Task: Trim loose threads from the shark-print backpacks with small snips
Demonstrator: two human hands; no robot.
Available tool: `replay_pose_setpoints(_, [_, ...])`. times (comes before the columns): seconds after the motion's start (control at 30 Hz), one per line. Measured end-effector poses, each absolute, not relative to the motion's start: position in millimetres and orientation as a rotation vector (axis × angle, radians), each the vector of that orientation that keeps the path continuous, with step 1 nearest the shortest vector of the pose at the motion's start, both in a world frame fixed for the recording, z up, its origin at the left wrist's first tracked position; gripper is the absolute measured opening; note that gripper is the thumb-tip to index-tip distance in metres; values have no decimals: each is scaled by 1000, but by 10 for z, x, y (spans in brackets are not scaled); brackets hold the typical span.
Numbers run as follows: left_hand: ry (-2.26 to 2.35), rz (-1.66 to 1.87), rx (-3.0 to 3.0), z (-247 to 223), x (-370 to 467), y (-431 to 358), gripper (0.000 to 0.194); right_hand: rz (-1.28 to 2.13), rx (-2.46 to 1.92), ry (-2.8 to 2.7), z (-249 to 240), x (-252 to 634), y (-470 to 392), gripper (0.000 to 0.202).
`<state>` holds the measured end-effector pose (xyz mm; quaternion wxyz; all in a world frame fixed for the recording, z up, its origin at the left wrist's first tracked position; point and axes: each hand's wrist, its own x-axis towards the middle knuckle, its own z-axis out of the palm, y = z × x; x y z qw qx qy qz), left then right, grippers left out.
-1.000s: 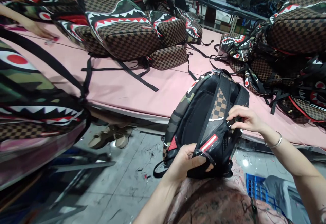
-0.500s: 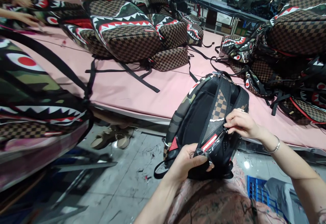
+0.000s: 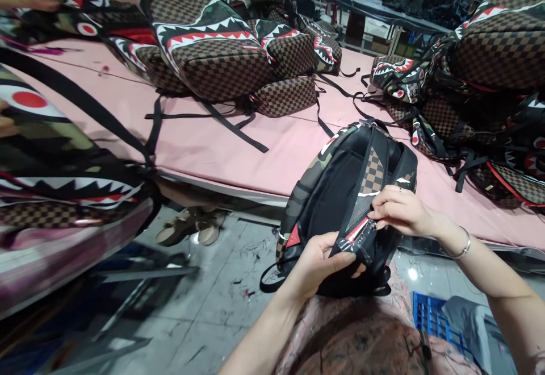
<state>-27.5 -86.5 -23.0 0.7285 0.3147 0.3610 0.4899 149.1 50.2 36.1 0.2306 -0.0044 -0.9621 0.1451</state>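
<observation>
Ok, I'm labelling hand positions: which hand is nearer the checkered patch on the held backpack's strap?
Right: the right hand is just below and right of the checkered patch, the left hand farther below and left.

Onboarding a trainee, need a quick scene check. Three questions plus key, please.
1. Which part of the backpack does the left hand grip?
2. True or false: a bracelet circles the wrist of the right hand.
3. What colour is the top of the table?
A) green
B) pink
C) blue

Key:
1. A strap.
2. True.
3. B.
</observation>
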Motion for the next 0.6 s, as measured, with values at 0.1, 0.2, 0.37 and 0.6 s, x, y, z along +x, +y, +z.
replay_pose_setpoints(0.1, [808,1083,703,-203,-273,-844,28,371,-54,-2625,353,1503,468,17])
replay_pose_setpoints(0.2, [828,1078,697,-179,-257,-816,31,351,-131,-2592,304,1540,429,14])
replay_pose_setpoints(0.37, [873,1132,690,-159,-182,-748,35,233,-337,-2492,172,1668,274,10])
replay_pose_setpoints(0.6, [897,1164,650,-150,-82,-668,35,184,-689,-2321,15,1852,-39,22])
